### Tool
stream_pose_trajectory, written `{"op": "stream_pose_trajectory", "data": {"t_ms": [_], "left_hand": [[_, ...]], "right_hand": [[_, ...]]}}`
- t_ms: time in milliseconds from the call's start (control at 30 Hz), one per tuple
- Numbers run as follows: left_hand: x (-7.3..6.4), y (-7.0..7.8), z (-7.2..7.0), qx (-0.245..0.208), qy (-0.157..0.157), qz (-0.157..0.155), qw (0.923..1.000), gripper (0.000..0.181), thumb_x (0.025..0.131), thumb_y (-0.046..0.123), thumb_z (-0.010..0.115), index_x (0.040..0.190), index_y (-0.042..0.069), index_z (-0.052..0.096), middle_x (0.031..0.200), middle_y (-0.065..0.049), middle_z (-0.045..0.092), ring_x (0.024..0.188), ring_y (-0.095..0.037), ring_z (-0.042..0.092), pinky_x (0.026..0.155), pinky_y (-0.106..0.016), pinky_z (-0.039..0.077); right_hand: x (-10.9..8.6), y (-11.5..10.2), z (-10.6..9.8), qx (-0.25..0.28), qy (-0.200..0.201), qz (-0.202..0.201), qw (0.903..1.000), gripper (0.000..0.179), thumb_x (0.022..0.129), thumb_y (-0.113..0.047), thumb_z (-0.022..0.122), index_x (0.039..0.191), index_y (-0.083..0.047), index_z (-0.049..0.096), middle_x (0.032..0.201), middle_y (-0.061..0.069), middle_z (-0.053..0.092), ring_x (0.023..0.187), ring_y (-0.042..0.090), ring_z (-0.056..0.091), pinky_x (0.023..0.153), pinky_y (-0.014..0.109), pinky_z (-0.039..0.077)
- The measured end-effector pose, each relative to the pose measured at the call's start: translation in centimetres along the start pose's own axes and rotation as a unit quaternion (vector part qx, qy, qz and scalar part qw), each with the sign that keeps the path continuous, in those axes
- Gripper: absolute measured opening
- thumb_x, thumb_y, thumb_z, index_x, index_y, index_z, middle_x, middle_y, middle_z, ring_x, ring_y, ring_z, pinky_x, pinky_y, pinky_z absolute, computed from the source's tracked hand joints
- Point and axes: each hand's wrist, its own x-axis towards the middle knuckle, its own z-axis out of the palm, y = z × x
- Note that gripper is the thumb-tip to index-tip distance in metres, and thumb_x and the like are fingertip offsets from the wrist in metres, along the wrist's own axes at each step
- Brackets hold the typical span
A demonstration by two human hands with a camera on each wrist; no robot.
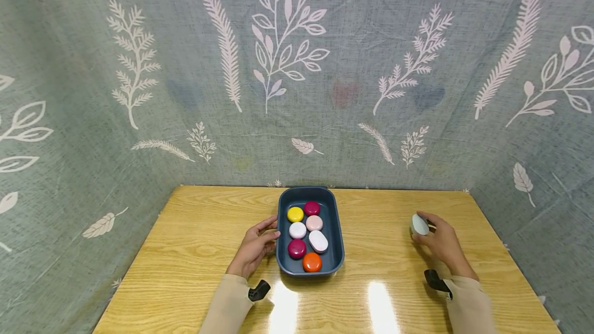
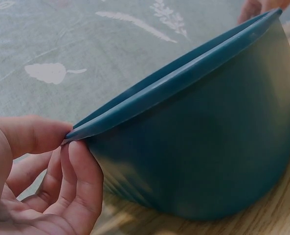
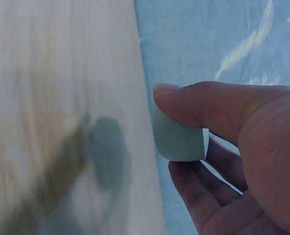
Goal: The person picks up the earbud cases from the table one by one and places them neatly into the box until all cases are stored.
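Note:
A dark blue rectangular tub (image 1: 339,251) with rounded corners sits on the table. My left hand (image 1: 254,248) is at its left side, and in the left wrist view the thumb and fingers (image 2: 86,171) pinch the tub's rim (image 2: 184,81). Inside lie several smooth, glossy rounded pieces, among them a yellow one (image 1: 295,214), an orange one (image 1: 312,262) and a white oval one (image 1: 318,241). Out to the right, my right hand (image 1: 442,241) holds a pale green rounded piece (image 3: 179,139) between thumb and fingers, raised over the table.
The wooden table (image 1: 199,251) ends at a grey-green cloth (image 1: 297,164) with white leaf prints, which hangs behind and along both sides. Black wrist straps (image 1: 259,290) show at the sleeves. Bright light reflections lie on the table's near part.

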Motion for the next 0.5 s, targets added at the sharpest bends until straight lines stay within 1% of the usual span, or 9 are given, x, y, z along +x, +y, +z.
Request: {"op": "stream_pose_trajectory", "data": {"t_ms": [133,367,500], "left_hand": [[0.0,0.0,0.0,-0.001,-0.001,0.0,1.0,0.055,0.1,-0.004,0.065,0.154,0.0,0.053,0.132,-0.016,0.056,0.082,-0.01,0.059,0.068,-0.022,0.053],[0.0,-0.1,0.0,0.002,0.001,0.001,1.0,0.056,0.099,-0.004,0.065,0.153,0.0,0.053,0.13,-0.015,0.056,0.082,-0.01,0.059,0.068,-0.022,0.053],[0.1,-0.2,0.0,0.005,0.004,0.007,1.0,0.056,0.098,-0.005,0.066,0.153,-0.003,0.052,0.127,-0.013,0.058,0.081,-0.009,0.06,0.068,-0.022,0.053]], "right_hand": [[0.3,-1.1,0.4,0.005,0.001,-0.026,0.9996,0.066,0.089,0.009,0.078,0.148,0.016,0.048,0.147,0.042,0.045,0.131,0.059,0.049,0.104,0.063,0.05],[0.8,-3.1,1.6,0.007,0.005,-0.062,0.998,0.063,0.087,0.011,0.079,0.144,0.015,0.053,0.145,0.04,0.049,0.128,0.059,0.052,0.102,0.062,0.052],[1.1,-4.3,2.3,0.014,0.003,-0.083,0.9964,0.063,0.086,0.012,0.08,0.143,0.014,0.054,0.143,0.039,0.052,0.127,0.058,0.054,0.101,0.062,0.053]]}}
